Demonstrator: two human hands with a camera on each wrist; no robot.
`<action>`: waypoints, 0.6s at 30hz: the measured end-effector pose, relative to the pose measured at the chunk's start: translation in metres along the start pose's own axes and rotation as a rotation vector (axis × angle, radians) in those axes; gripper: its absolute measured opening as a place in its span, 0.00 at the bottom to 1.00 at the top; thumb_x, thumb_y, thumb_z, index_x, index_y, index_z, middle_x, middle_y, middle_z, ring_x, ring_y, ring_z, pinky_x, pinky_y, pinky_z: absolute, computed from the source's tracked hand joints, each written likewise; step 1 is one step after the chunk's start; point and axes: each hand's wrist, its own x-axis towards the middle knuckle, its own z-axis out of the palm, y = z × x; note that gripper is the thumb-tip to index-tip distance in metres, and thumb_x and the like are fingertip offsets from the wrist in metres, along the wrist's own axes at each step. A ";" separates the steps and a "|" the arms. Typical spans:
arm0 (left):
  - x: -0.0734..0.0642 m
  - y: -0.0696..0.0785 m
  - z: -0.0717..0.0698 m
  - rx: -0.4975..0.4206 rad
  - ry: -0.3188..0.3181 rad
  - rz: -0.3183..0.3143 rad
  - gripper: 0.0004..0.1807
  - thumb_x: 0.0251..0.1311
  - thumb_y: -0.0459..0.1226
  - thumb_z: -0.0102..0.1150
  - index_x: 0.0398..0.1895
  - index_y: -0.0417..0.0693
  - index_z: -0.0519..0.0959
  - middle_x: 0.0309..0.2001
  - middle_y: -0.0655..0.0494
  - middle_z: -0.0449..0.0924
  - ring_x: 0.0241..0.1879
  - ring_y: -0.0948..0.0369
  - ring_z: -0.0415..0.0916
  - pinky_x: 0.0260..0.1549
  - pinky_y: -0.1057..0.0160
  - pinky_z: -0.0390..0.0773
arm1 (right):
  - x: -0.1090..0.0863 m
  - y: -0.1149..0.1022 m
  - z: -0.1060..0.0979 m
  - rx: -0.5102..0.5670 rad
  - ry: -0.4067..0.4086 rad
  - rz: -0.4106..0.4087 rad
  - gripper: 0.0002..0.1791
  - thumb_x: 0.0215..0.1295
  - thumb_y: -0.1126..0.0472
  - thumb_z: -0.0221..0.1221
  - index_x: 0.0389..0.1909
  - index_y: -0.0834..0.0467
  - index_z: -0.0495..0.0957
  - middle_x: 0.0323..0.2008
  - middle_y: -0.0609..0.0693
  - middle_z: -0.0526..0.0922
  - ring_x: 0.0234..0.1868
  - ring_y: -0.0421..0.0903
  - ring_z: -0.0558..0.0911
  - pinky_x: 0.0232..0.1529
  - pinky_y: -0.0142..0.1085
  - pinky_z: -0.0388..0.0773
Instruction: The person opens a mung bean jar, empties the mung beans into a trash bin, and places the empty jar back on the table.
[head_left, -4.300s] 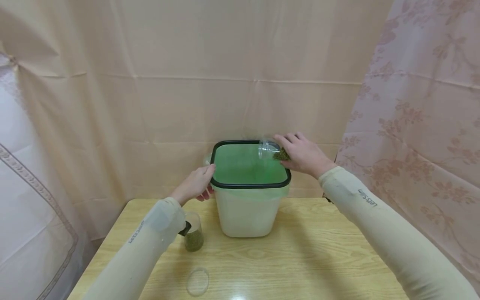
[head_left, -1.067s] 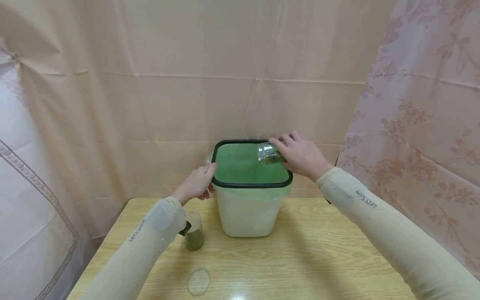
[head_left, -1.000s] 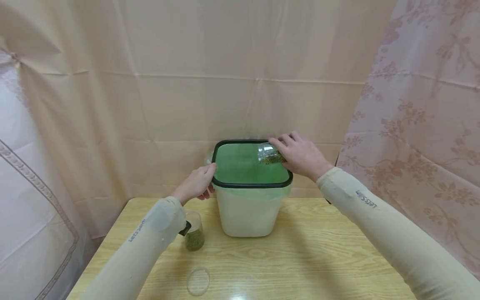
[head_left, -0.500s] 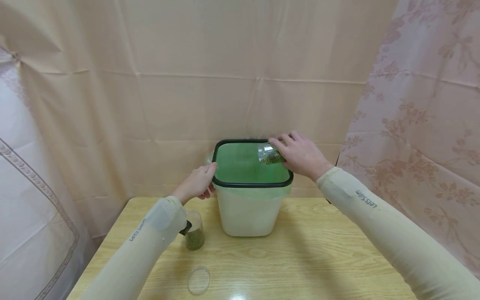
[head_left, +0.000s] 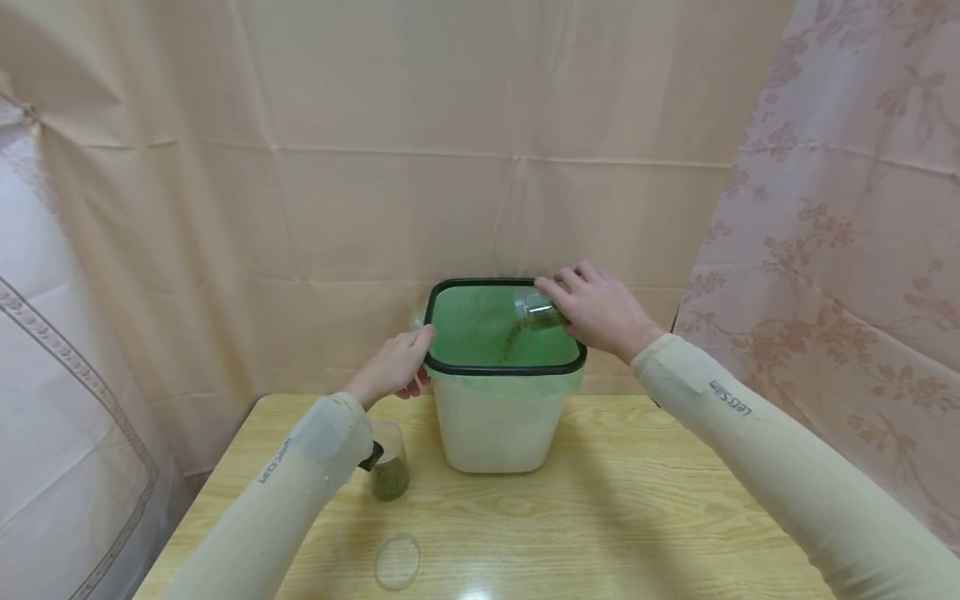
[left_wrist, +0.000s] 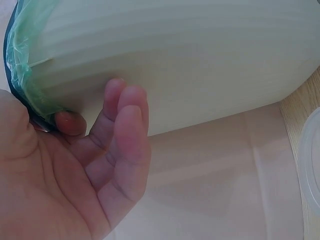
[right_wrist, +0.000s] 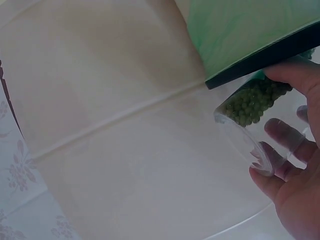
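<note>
A cream bin (head_left: 498, 429) stands on the table, lined with a green plastic bag (head_left: 468, 321) under a black rim (head_left: 502, 369). My left hand (head_left: 393, 367) pinches the rim's left side between thumb and index finger; its other fingers hang loosely curved beside the wall in the left wrist view. Over the bin's right side, my right hand (head_left: 600, 312) grips a clear jar (head_left: 534, 308) tipped sideways, its mouth facing left. Small green beans (right_wrist: 255, 102) lie along the jar's lower side, and a thin stream of beans (head_left: 512, 336) falls into the bag.
A second clear jar (head_left: 388, 477), partly filled with small green contents, stands left of the bin by my left wrist. Near the front of the wooden table (head_left: 570, 533) lies a round clear lid (head_left: 397, 561). A beige cloth (head_left: 375, 192) hangs behind the bin.
The jar in my right hand has tipped further down, and beans now spill from its mouth; earlier they lay inside it. My left hand keeps its place on the rim.
</note>
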 end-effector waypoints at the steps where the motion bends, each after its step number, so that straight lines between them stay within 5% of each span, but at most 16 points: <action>1: 0.000 0.000 0.000 0.000 -0.001 0.001 0.35 0.77 0.60 0.26 0.49 0.42 0.77 0.29 0.47 0.82 0.26 0.47 0.81 0.27 0.53 0.83 | 0.000 0.000 0.000 -0.002 0.003 -0.002 0.37 0.55 0.65 0.73 0.66 0.60 0.71 0.52 0.61 0.80 0.51 0.61 0.78 0.52 0.51 0.80; 18: 0.001 -0.001 0.000 0.006 -0.002 -0.001 0.34 0.77 0.59 0.26 0.49 0.43 0.76 0.31 0.44 0.82 0.23 0.52 0.79 0.26 0.53 0.83 | 0.002 -0.001 0.002 -0.021 0.073 -0.042 0.28 0.58 0.72 0.65 0.61 0.61 0.75 0.48 0.60 0.82 0.46 0.61 0.79 0.49 0.50 0.80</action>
